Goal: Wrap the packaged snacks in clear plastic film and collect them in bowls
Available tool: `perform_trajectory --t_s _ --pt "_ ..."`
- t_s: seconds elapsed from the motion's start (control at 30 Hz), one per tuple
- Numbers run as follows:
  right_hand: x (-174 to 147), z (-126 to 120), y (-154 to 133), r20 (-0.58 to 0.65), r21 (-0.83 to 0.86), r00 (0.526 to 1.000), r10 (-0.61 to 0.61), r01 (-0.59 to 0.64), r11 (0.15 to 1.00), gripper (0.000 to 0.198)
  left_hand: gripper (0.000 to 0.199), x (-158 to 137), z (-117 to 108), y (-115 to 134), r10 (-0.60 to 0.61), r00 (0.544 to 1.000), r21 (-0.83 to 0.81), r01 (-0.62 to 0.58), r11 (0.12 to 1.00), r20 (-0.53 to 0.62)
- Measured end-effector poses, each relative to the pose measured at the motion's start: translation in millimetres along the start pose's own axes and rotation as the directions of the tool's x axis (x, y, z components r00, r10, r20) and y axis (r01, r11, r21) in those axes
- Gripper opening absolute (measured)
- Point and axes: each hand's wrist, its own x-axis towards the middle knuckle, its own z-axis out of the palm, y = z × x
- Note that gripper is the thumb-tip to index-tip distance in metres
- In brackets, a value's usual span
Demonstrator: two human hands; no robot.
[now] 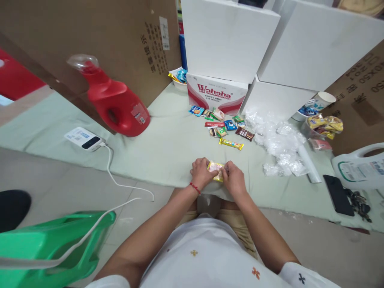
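Note:
Between my two hands, near the front edge of the cloth-covered table, is a small yellow and pale snack packet (216, 167). My left hand (201, 173) grips its left side, thumb laid across the front. The right end is pinched by my right hand (234, 178). Just beyond lies a yellow snack bar (231, 144), with a brown wrapped bar (245, 134), a blue packet (231, 125) and a thin red stick packet (214, 124) behind it. Several other small wrapped snacks (218, 115) are spread in front of the Wahaba-like printed carton (216, 95).
Crumpled clear plastic bags (277, 140) and a plastic roll (309, 164) lie to the right, near a snack tub (324, 124), a black phone (338, 195), keys (360, 204) and a white jug (361, 166). Leftward are a red detergent bottle (120, 104), a white cabled device (83, 139) and a green stool (54, 248).

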Motion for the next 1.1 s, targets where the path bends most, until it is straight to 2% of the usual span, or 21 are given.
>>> perform_trajectory --t_s 0.1,0.17,0.2,0.23,0.27,0.3,0.37,0.4,0.47,0.57,0.6,0.63,0.67,0.73,0.77,0.8,0.83,0.9,0.97,1.03,1.1 --pt "-6.6 16.8 -10.4 -0.053 0.158 0.998 0.024 -0.016 0.987 0.015 0.037 -5.3 0.5 7.5 0.059 0.998 -0.148 -0.059 0.987 -0.003" --pt "-10.8 23.4 -12.4 -0.06 0.351 0.994 0.091 -0.064 0.934 0.016 0.033 -10.2 1.4 11.0 0.148 0.982 -0.16 -0.165 0.973 -0.114" --pt "-12.6 24.9 -12.8 -0.037 0.481 0.99 0.133 -0.099 0.871 0.016 0.029 -13.2 2.4 12.4 0.212 0.961 -0.113 -0.234 0.966 -0.178" --pt "-14.1 25.5 -13.0 0.003 0.622 0.984 0.176 -0.14 0.771 0.017 0.023 -16.1 3.7 13.8 0.284 0.933 -0.038 -0.299 0.953 -0.222" --pt "-15.3 25.3 -13.1 0.055 0.755 0.974 0.218 -0.184 0.629 0.018 0.018 -18.9 5.4 14.9 0.361 0.903 0.05 -0.359 0.932 -0.233" --pt "-16.1 24.6 -13.1 0.122 0.86 0.96 0.25 -0.228 0.456 0.02 0.014 -21.3 7.4 15.7 0.437 0.874 0.134 -0.417 0.899 -0.21" --pt "-16.9 22.9 -12.2 0.273 0.944 0.924 0.269 -0.311 0.112 0.03 0.017 -24.5 12.0 15.8 0.569 0.817 0.253 -0.533 0.807 -0.096" --pt "-17.0 22.2 -11.2 0.34 0.937 0.902 0.265 -0.349 -0.014 0.035 0.019 -25.4 14.4 14.8 0.623 0.782 0.277 -0.594 0.756 -0.024" --pt "-17.1 21.1 -8.1 0.425 0.905 0.863 0.274 -0.402 -0.138 0.037 0.024 -26.7 18.5 10.3 0.708 0.698 0.253 -0.707 0.661 0.102" --pt "-17.2 20.2 -2.6 0.433 0.901 0.843 0.32 -0.413 -0.132 0.035 0.043 -29.3 20.8 -2.3 0.795 0.591 0.026 -0.805 0.593 0.139" --pt "-17.4 19.8 -1.2 0.426 0.904 0.847 0.319 -0.412 -0.114 0.036 0.045 -30.4 20.1 -7.5 0.801 0.591 -0.095 -0.795 0.598 0.096" --pt "-17.7 19.4 -0.3 0.421 0.906 0.852 0.311 -0.412 -0.097 0.037 0.043 -31.4 18.8 -12.6 0.774 0.633 -0.219 -0.753 0.621 0.019" --pt "-18.1 19.0 0.0 0.408 0.911 0.859 0.308 -0.404 -0.081 0.038 0.038 -32.4 16.9 -17.3 0.695 0.715 -0.333 -0.676 0.658 -0.078" --pt "-19.2 18.6 -1.4 0.355 0.932 0.874 0.333 -0.36 -0.048 0.041 0.027 -34.0 12.4 -24.0 0.351 0.904 -0.529 -0.428 0.733 -0.245" --pt "-20.1 18.8 -3.1 0.317 0.944 0.879 0.355 -0.327 -0.032 0.042 0.027 -34.6 10.1 -25.5 0.143 0.956 -0.622 -0.278 0.732 -0.258" --pt "-21.1 19.2 -5.3 0.282 0.955 0.885 0.371 -0.296 -0.018 0.043 0.031 -35.1 8.1 -25.7 -0.024 0.979 -0.711 -0.131 0.691 -0.204" --pt "-22.4 19.6 -8.0 0.251 0.963 0.892 0.376 -0.269 -0.004 0.044 0.038 -35.4 6.4 -24.7 -0.117 0.989 -0.784 0.002 0.62 -0.09" --pt "-25.6 19.7 -13.6 0.224 0.966 0.915 0.335 -0.253 0.044 0.045 0.052 -35.9 4.1 -19.8 -0.101 0.982 -0.865 0.186 0.466 0.157" --pt "-29.2 16.8 -17.2 0.232 0.952 0.936 0.264 -0.275 0.137 0.048 0.059 -36.2 3.0 -12.2 -0.022 0.971 -0.899 0.229 0.373 0.238" --pt "-33.2 9.1 -16.4 0.253 0.925 0.946 0.201 -0.298 0.238 0.05 0.061 -36.6 3.8 -3.1 -0.003 0.98 -0.918 0.188 0.349 0.2" --pt "-37.5 -4.4 -9.2 0.277 0.908 0.947 0.165 -0.314 0.279 0.051 0.06 -37.0 7.1 7.0 0.028 0.977 -0.916 0.189 0.353 0.213"
